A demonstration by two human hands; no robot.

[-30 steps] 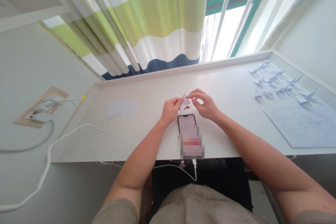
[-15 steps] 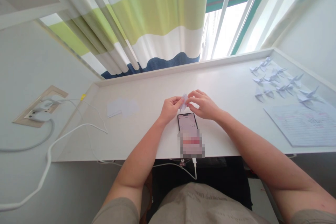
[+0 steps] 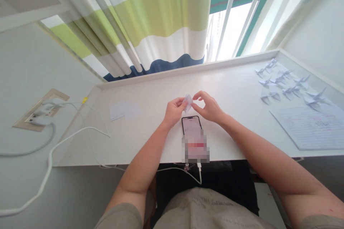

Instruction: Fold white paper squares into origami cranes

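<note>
On my feed, the left hand (image 3: 174,111) has a small piece of folded paper (image 3: 188,103) pinched between its thumb and fingers, so I read those fingers as closed on it. The paper is up above the tabletop (image 3: 228,82), tilted, with its layered edges showing, right at the left fingertips and between the two hands. I have the right hand (image 3: 211,109) just beside it, fingers bent, the thumb tip up against or very near the paper's right edge and the forefinger curved over with a gap behind. I cannot tell whether those right fingers grip the paper or only hover at it.

Just below the fingers, on my body's side, a phone (image 3: 191,123) lies face up, its lower part blurred out. A white plug (image 3: 199,168) sits at its near end. Well to the left of the left fingers I see some loose white paper (image 3: 118,111) lying flat, and farther left, a wall socket (image 3: 40,111) with plugs in it. Well to the right of the right fingers stands a group of paper birds (image 3: 315,98), and on my side of them lies a lined sheet (image 3: 311,128) with writing on it. Beyond the fingers hangs a striped curtain (image 3: 166,14).
</note>
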